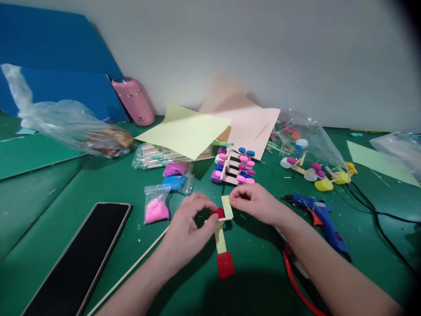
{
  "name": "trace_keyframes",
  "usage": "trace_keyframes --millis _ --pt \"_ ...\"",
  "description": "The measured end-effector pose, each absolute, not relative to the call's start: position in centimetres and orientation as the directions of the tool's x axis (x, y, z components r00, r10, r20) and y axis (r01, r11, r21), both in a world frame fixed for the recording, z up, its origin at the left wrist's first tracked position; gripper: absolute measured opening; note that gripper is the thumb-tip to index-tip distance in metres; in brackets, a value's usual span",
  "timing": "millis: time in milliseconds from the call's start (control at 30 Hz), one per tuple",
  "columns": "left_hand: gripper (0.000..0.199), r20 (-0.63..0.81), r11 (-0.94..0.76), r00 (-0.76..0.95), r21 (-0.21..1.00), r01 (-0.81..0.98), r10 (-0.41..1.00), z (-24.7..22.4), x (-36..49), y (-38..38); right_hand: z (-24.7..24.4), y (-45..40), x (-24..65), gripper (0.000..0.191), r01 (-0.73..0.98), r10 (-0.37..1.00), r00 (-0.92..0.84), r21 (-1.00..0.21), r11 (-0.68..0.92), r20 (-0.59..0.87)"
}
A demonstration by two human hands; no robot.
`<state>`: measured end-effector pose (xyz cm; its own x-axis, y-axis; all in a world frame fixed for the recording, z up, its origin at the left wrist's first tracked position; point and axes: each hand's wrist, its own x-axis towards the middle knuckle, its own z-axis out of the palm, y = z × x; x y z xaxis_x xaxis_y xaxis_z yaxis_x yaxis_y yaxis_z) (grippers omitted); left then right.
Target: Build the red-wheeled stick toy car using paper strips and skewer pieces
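Note:
My left hand (194,230) pinches a small handmade model between thumb and fingertips. The model has a thin light stick across it, a red piece (220,213) partly hidden by my fingers, and a pale yellow strip (220,239) running down to a red block (225,265). At its upper right stands another pale yellow strip (226,205). The fingers of my right hand (251,201) are pinched together at the edge of that upper strip. Just beyond my hands sits a stick model (232,166) with pink, blue and purple rounded ends.
A blue glue gun (320,215) and red-handled tool (296,281) lie right. A phone (79,263), thin stick (130,271) and bagged pink clay (157,208) lie left. Behind are paper sheets (187,127), a pink bottle (134,101) and a plastic bag (72,123). Another colourful model (315,171) stands right.

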<state>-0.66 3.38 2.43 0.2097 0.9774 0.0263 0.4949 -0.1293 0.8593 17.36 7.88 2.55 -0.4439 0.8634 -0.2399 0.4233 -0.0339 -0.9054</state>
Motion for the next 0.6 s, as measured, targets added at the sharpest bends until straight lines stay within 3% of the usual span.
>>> trace_keyframes --millis 200,367,500,600 --pt "0.01 0.197 -0.282 0.205 0.758 0.588 0.959 1.9 -0.6 2.5 2.4 7.7 17.4 0.009 0.422 0.845 -0.46 -0.904 -0.064 -0.275" --pt "0.015 0.508 -0.523 0.275 0.448 0.725 0.816 1.6 -0.1 1.5 2.2 7.5 17.5 0.01 0.415 0.848 -0.437 -0.904 -0.106 -0.3" --pt "0.014 0.577 -0.573 0.358 0.243 0.783 0.734 1.2 0.6 1.0 2.0 7.4 17.4 0.01 0.405 0.852 -0.413 -0.903 -0.146 -0.323" --pt "0.013 0.597 -0.557 0.362 0.177 0.811 0.716 0.9 1.1 1.0 2.1 7.4 17.3 0.01 0.398 0.849 -0.398 -0.899 -0.182 -0.348"
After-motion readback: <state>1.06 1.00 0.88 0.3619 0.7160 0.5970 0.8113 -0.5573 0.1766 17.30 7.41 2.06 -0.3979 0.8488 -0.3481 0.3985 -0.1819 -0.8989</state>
